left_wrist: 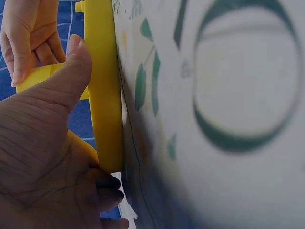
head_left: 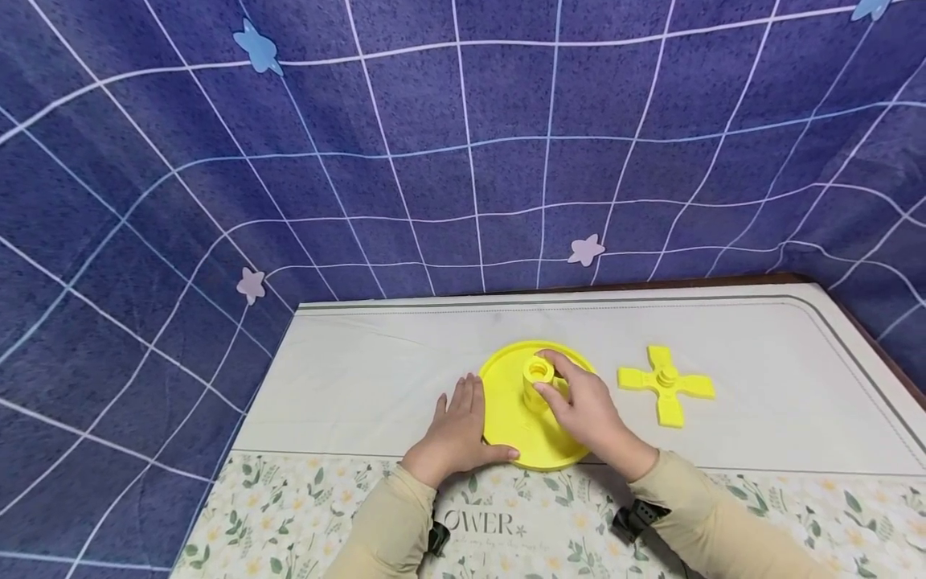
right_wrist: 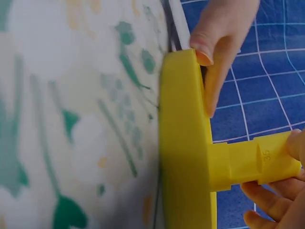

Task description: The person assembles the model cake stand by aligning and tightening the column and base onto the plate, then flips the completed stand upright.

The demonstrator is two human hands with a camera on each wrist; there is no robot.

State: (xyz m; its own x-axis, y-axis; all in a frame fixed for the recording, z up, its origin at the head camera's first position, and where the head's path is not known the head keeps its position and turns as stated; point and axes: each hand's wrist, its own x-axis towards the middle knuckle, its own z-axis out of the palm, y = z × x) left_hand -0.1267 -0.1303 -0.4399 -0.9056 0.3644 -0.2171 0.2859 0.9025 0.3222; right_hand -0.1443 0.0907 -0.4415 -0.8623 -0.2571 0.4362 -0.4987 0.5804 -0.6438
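Note:
A round yellow disc with a raised rim lies flat on the table. From its middle rises a short yellow post, upright, with a round hole in its top. My right hand pinches the upper part of this post between thumb and fingers. In the right wrist view the post shows a stepped joint and faceted sides. My left hand rests against the disc's left side with straight fingers. Its thumb lies over the near rim.
Right of the disc lies a yellow cross-shaped piece with a threaded stub at its centre. The table cover is pale, with a floral band along the front. A blue grid-patterned curtain hangs behind and at the sides.

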